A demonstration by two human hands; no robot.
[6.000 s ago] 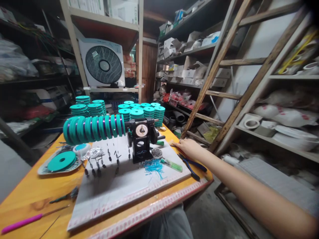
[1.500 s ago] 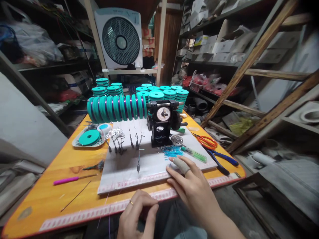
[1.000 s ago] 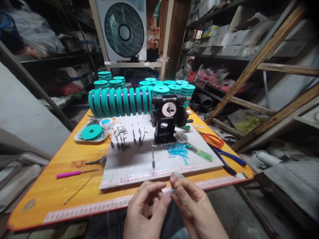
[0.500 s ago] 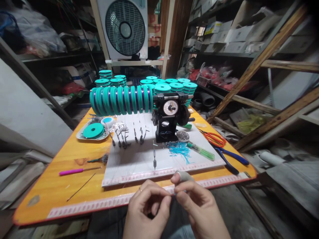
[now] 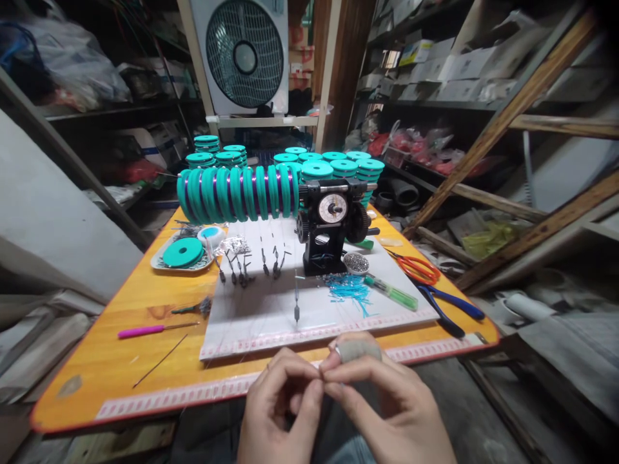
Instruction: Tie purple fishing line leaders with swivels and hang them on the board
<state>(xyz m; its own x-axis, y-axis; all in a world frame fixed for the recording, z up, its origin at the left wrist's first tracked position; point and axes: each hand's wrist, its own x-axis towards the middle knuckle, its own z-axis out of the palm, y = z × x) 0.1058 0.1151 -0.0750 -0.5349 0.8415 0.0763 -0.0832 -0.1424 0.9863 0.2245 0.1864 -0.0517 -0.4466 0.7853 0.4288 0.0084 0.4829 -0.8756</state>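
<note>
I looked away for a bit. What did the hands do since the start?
The right hand left the table's far edge and came in front of the body; the left hand joined it, fingertips pinched together on something too small to see. The spools, winder and pliers stayed put.

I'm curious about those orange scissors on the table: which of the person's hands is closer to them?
The right hand. It is at the table's near edge, below and left of the orange scissors. The left hand is beside it, farther left; their fingertips meet.
</note>
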